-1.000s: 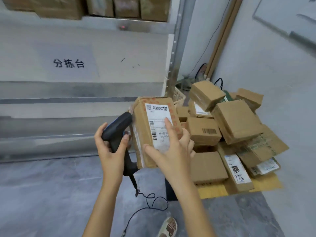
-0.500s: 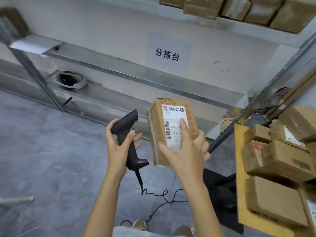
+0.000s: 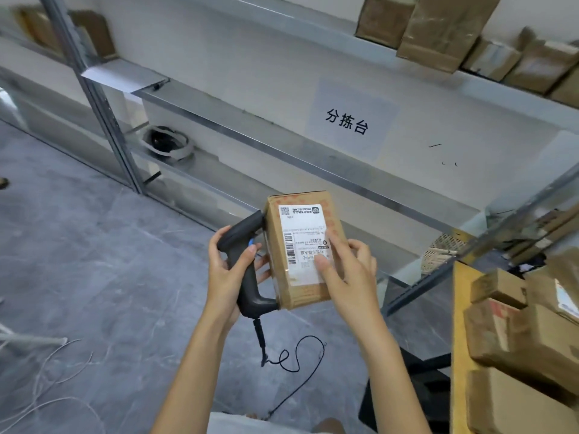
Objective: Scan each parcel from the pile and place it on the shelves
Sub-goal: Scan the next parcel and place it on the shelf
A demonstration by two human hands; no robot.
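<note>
- Parcel [image 3: 305, 250] held upright at chest height, in front of lower shelf rail [image 3: 313, 161]; label [image 3: 302, 242] faces camera.
- R hand [image 3: 347, 277]: thumb pressed flat on label, fingers wrapped behind box. One-handed pinch only.
- L hand [image 3: 230, 270]: curled round scanner [image 3: 247, 267] grip; nose tucked behind parcel's left edge, touching or nearly so.
- Risk 1: no read. Nose points past box side, not at barcode [image 3: 290, 248]; thumb also covers part of label.
- Risk 2: drop. Smooth cardboard, grip from one side; slip likely if tilted or bumped by scanner.
- Risk 3: cable [image 3: 291, 358] hangs looped by feet, could snag on a step twd shelves.
- Pile [image 3: 517, 339] at right, well apart from parcel; stacked loose, may topple if knocked.
</note>
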